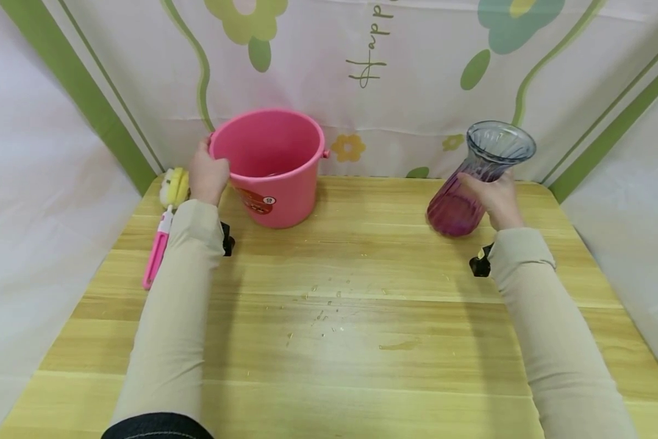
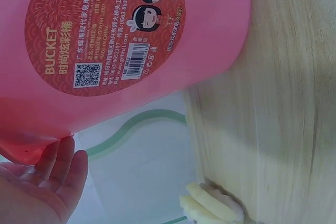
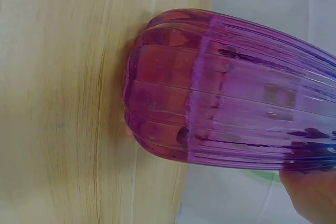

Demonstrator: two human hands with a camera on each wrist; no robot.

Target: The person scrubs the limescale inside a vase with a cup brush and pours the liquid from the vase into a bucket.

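Near the table's (image 1: 361, 341) back-left corner lies a pink-handled brush (image 1: 164, 231). Beside it, the left hand (image 1: 207, 174) grips the pink bucket's (image 1: 271, 167) rim, steadying it. Toward the back-right edge, the right hand (image 1: 496, 196) clasps the tilted purple vase (image 1: 471, 183). A pour seems underway; contents unclear.

Bright, even light; soft shadows; wrist pics blurry.

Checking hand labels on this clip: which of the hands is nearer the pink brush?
Left. The left hand grips the pink bucket's rim beside the pink brush; the right hand holds the purple vase across the table.
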